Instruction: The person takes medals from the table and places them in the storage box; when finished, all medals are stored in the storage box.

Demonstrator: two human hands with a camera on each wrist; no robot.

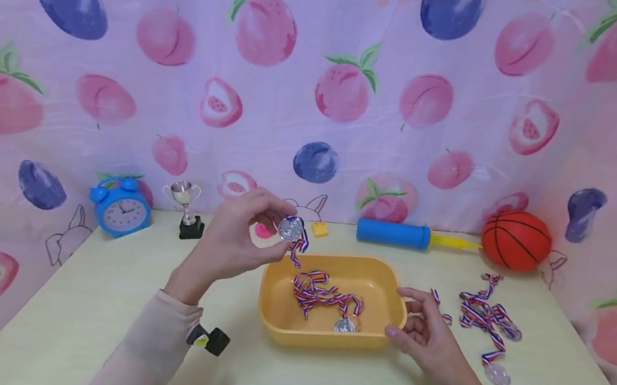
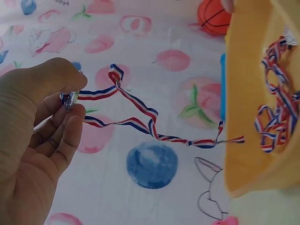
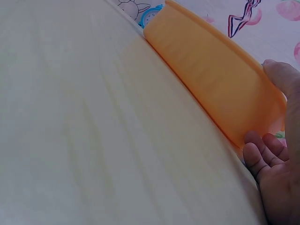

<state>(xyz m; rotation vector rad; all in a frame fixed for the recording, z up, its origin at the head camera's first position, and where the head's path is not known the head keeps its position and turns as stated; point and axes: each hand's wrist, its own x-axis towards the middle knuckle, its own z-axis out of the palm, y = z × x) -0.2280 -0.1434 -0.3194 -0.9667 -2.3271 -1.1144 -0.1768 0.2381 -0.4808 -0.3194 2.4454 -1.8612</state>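
Note:
The left hand [image 1: 242, 229] pinches a silver medal [image 1: 291, 228] between thumb and fingers, above the left back rim of a yellow bin [image 1: 321, 341]. In the left wrist view a striped red, white and blue ribbon [image 2: 136, 103] trails from that medal toward the bin. Inside the bin lie tangled ribbons [image 1: 322, 296] and a silver medal [image 1: 344, 325], with another medal partly behind it. The right hand [image 1: 432, 347] holds the bin's right end, its thumb and fingers at the rim and side; the right wrist view shows its fingers [image 3: 255, 157] curled against the bin's wall.
Right of the bin lie more ribbons [image 1: 483, 314] with medals [image 1: 497, 375]. Along the back stand a blue clock [image 1: 123, 214], a small trophy [image 1: 183, 196], a yellow block [image 1: 320, 229], a blue pump [image 1: 393, 233] and an orange ball [image 1: 516, 239].

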